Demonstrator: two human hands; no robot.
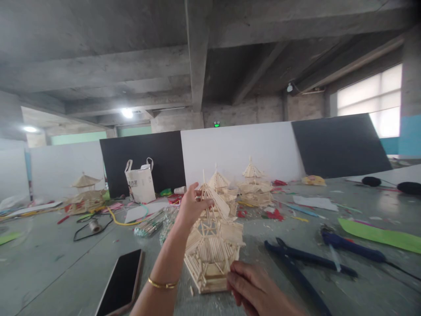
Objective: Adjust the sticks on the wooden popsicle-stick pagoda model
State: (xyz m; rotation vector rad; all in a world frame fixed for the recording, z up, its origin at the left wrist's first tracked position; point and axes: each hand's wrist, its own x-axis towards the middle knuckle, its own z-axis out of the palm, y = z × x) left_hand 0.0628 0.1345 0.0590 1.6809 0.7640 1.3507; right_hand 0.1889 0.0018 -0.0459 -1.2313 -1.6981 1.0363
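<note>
Toothpick pagoda model [213,245], low centre on the grey table [66,259], smartphone [121,281] at its 8 o'clock, pliers [305,263] at 3. Pinched at the roof by left hand [190,206], steadied at the base corner by right hand [253,289], fingers curled. Probably light, stiff, brittle; best gripped at base frame, not thin spire.

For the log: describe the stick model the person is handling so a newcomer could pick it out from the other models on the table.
On the grey table, look nearest the camera, just right of the dark phone. The stick pagoda stands there, with the left hand on its roof and the right hand at its base. Unlike the similar models farther back by the white board, it alone is being touched.
</note>
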